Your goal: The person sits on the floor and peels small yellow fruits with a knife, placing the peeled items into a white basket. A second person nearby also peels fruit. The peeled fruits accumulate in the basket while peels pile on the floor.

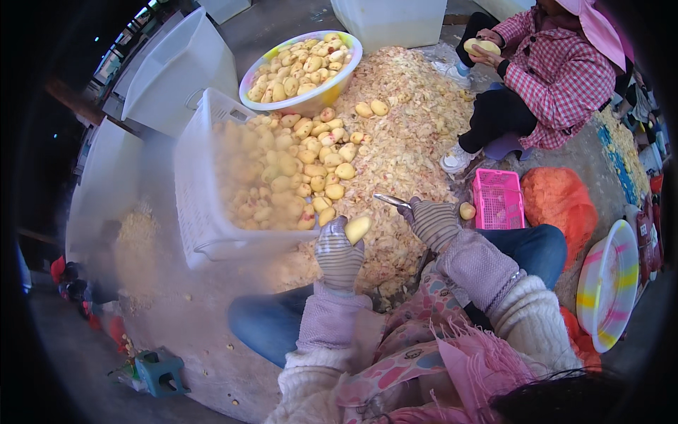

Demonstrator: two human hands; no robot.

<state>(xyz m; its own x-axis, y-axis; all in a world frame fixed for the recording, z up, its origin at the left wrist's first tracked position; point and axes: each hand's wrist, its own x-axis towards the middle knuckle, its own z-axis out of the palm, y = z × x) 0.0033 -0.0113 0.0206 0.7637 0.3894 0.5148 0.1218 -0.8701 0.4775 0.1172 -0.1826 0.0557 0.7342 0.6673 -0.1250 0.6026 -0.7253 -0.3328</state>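
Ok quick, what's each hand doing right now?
Left hand: closed on a peeled potato.
Right hand: closed on a peeler.

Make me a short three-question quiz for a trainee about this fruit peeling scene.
1. True or false: the left hand holds a peeled yellow fruit.
2. What does the right hand hold? A) a small metal blade B) a spoon C) a brush
3. Fill in: the small empty basket beside the right hand is ____ in colour.

Key
1. True. The gloved left hand grips the fruit above the heap of peelings.
2. A. The blade sticks out to the left of the striped glove.
3. Pink. It sits between the person's knee and the orange mesh sack.
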